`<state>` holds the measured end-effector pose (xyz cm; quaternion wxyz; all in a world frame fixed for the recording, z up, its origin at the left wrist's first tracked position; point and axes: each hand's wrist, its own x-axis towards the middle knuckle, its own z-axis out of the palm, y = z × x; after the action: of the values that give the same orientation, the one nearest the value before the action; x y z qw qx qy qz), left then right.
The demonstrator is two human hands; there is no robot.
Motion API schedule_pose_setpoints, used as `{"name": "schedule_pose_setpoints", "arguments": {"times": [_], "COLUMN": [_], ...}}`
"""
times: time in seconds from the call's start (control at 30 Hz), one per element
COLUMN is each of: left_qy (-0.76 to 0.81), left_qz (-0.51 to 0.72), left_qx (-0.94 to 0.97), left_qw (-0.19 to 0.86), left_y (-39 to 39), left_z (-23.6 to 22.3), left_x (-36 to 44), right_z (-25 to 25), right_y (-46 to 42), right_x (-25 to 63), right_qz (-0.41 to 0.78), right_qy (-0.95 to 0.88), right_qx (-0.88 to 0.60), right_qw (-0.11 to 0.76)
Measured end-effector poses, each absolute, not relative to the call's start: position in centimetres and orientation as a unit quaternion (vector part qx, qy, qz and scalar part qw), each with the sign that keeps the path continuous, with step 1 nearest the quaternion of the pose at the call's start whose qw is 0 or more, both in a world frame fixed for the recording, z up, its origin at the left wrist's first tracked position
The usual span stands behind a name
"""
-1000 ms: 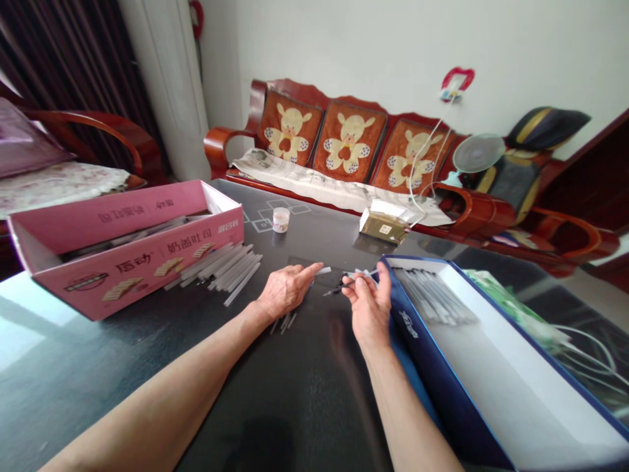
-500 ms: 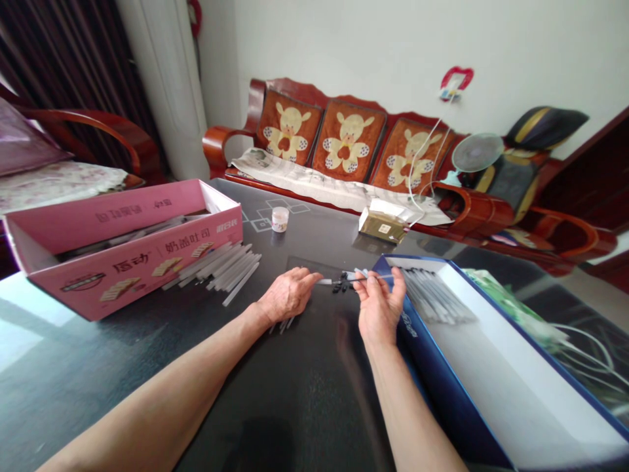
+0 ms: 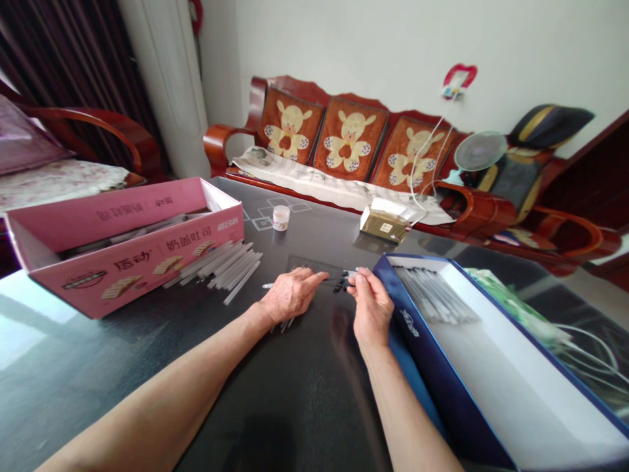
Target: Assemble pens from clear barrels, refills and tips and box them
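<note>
My left hand (image 3: 293, 293) is closed, its fingers pinching a slim translucent plastic tube (image 3: 268, 286) whose end pokes out on the left. A thin dark rod (image 3: 335, 279) spans the gap between my two hands. Thumb and fingers of my right hand (image 3: 372, 305) are pinched together on the rod's right end. Small black pieces (image 3: 340, 287) lie on the table just left of my right fingertips. Beneath my left wrist a few thin sticks (image 3: 284, 325) show, partly covered. Loose translucent tubes (image 3: 236, 270) are piled beside the pink box (image 3: 162, 262).
The blue box (image 3: 445, 373) on the right holds a row of tubes with dark ends (image 3: 437, 295). A small round tub (image 3: 281, 218) and a tissue box (image 3: 386, 221) stand farther back on the dark table (image 3: 295, 406). A green packet (image 3: 515, 301) with white cables lies far right.
My right hand has shifted slightly left and turned, its fingers closing in. The tube end now shows left of my left hand rather than at its fingertips.
</note>
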<state>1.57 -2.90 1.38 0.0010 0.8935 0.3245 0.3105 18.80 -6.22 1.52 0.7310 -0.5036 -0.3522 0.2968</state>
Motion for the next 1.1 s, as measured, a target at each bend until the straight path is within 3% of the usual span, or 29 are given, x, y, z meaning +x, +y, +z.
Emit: {"name": "schedule_pose_setpoints", "arguments": {"times": [0.17,0.33,0.43,0.57,0.73,0.87,1.1], "left_qy": [0.335,0.353,0.354,0.347,0.326,0.324,0.354], "left_qz": [0.316,0.329,0.348,0.358,0.359,0.346,0.291], "left_qx": [0.888,0.876,0.868,0.865,0.872,0.879,0.889], "left_qw": [-0.002,0.004,0.032,0.058,0.064,0.047,0.012], "left_y": [-3.1,-3.1,-3.0,-3.0,-3.0,-3.0,-3.2], "left_z": [1.6,1.6,1.4,1.5,1.6,1.5,1.9], "left_x": [1.7,1.8,1.8,1.8,1.9,1.8,1.7], "right_z": [1.3,0.9,0.2,-0.7,-0.7,-0.2,-0.2], "right_y": [-6.6,-6.8,-6.7,-6.5,-6.3,-6.5,-6.9], "right_x": [18.6,20.1,20.7,20.7,20.7,20.0,17.3], "right_qz": [0.267,0.023,-0.03,-0.062,-0.057,-0.034,0.225], "right_qy": [-0.514,-0.672,-0.708,-0.72,-0.706,-0.681,-0.593], "right_qx": [-0.532,-0.572,-0.591,-0.603,-0.621,-0.595,-0.521], "right_qw": [0.617,0.47,0.384,0.337,0.336,0.426,0.571]}}
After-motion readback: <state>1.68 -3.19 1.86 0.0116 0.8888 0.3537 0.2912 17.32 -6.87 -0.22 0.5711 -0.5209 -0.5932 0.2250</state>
